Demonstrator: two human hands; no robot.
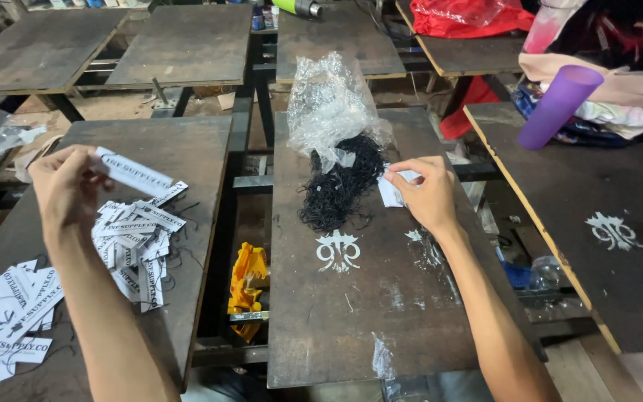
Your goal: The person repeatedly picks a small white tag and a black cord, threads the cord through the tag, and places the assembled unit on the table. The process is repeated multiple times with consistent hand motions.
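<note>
My left hand [65,186] is raised over the left dark table [195,141] and pinches a long white printed tag [134,172]. Below it lies a heap of the same white tags [139,238], with more tags [5,320] at the near left. My right hand [427,193] rests on the middle table [351,313] and grips a small white paper piece [392,192]. Just left of it lies a tangle of black strings [340,186], partly spilling out of a crumpled clear plastic bag [330,104].
A white ornament print [338,250] marks the middle table, another ornament print [613,229] the right table. A purple tube [560,106] and piled cloth [619,97] lie at the right. A yellow object [247,286] sits in the gap between tables. A red bag [470,16] lies far back.
</note>
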